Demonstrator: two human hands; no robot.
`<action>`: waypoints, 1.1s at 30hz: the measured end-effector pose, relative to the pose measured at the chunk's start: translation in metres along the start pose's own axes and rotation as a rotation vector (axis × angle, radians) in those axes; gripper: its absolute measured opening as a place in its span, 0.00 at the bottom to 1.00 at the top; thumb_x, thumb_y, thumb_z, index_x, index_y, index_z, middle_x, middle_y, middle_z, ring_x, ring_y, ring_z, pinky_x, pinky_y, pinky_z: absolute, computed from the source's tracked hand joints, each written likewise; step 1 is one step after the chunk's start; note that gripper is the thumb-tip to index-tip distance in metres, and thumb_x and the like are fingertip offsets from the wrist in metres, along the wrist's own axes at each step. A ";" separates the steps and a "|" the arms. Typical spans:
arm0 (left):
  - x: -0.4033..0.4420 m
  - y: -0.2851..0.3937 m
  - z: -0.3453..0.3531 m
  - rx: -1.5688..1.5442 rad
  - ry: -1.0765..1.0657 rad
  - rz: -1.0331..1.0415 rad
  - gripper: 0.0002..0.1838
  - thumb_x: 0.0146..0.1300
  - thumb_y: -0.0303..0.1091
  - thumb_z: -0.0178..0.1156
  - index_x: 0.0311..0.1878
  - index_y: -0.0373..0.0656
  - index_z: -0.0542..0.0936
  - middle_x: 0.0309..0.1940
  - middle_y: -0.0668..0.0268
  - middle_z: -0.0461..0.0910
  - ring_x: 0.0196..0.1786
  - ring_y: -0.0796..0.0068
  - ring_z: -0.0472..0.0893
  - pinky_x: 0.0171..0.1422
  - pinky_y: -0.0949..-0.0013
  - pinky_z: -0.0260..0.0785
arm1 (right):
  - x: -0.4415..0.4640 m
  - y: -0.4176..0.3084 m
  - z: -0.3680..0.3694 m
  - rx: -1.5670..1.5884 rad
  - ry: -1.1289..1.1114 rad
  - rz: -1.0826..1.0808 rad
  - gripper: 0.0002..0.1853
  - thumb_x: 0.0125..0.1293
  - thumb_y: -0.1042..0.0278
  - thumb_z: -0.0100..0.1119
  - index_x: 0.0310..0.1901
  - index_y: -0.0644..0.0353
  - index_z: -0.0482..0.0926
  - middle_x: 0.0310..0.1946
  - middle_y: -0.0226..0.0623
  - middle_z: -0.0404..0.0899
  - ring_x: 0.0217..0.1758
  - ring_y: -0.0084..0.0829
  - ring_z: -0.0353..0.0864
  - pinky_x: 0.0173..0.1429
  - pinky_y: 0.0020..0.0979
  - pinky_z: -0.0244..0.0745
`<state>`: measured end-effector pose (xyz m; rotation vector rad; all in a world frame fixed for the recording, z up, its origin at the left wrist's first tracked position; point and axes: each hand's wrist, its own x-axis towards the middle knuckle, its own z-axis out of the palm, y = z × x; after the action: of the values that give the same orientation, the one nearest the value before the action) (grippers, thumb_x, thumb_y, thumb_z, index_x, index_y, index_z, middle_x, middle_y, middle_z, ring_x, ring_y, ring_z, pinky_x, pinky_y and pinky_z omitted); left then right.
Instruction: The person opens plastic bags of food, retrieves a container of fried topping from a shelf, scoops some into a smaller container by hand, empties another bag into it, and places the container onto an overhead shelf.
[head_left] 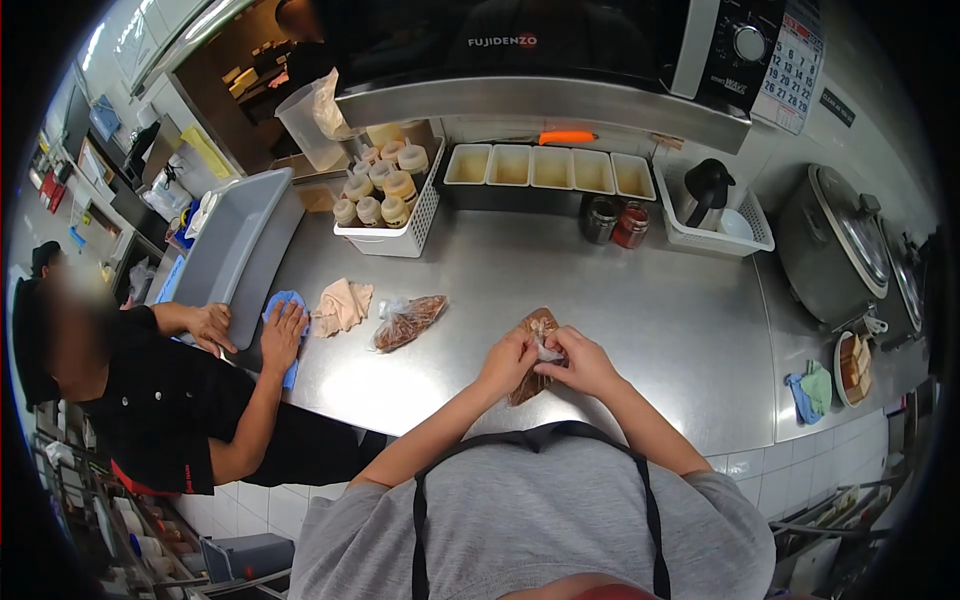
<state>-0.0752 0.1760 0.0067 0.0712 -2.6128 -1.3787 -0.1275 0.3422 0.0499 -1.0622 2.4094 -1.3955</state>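
Bag (pixel 526 387) is lying on the counter (pixel 690 360) near its front edge; left hand (pixel 508 360) and right hand (pixel 584 362) are pinching its gathered plastic neck, fingers closed in; am guessing soft, fairly light, film slippery, so neck is looking the safest hold, body likely squashing
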 end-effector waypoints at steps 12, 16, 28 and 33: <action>-0.010 -0.025 -0.002 -0.204 -0.018 -0.122 0.09 0.60 0.33 0.52 0.35 0.36 0.73 0.27 0.56 0.76 0.30 0.65 0.76 0.35 0.65 0.67 | -0.005 -0.013 -0.006 -0.096 0.024 -0.366 0.07 0.60 0.68 0.55 0.29 0.62 0.72 0.28 0.39 0.71 0.34 0.41 0.73 0.39 0.36 0.71; -0.012 -0.014 -0.006 -0.581 -0.033 -0.421 0.09 0.64 0.33 0.50 0.35 0.36 0.72 0.23 0.65 0.74 0.25 0.78 0.73 0.31 0.73 0.66 | -0.008 -0.013 -0.012 0.055 -0.012 -0.128 0.10 0.59 0.63 0.59 0.37 0.59 0.72 0.34 0.38 0.71 0.38 0.38 0.74 0.41 0.34 0.71; -0.008 0.025 -0.035 -0.609 -0.152 -0.250 0.06 0.65 0.32 0.49 0.33 0.42 0.70 0.21 0.73 0.69 0.25 0.85 0.67 0.30 0.81 0.59 | 0.011 0.027 0.002 0.071 -0.133 -0.143 0.13 0.58 0.66 0.58 0.44 0.58 0.74 0.38 0.39 0.73 0.35 0.34 0.76 0.40 0.30 0.72; 0.013 0.066 -0.077 -0.676 0.040 -0.174 0.05 0.64 0.30 0.50 0.32 0.43 0.70 0.23 0.73 0.66 0.26 0.83 0.66 0.32 0.80 0.60 | 0.011 0.034 -0.005 0.077 -0.071 -0.034 0.14 0.59 0.65 0.58 0.45 0.58 0.73 0.39 0.38 0.72 0.34 0.33 0.76 0.40 0.31 0.72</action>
<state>-0.0707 0.1491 0.1051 0.2279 -2.0098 -2.2088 -0.1545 0.3494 0.0272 -1.1192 2.2796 -1.4242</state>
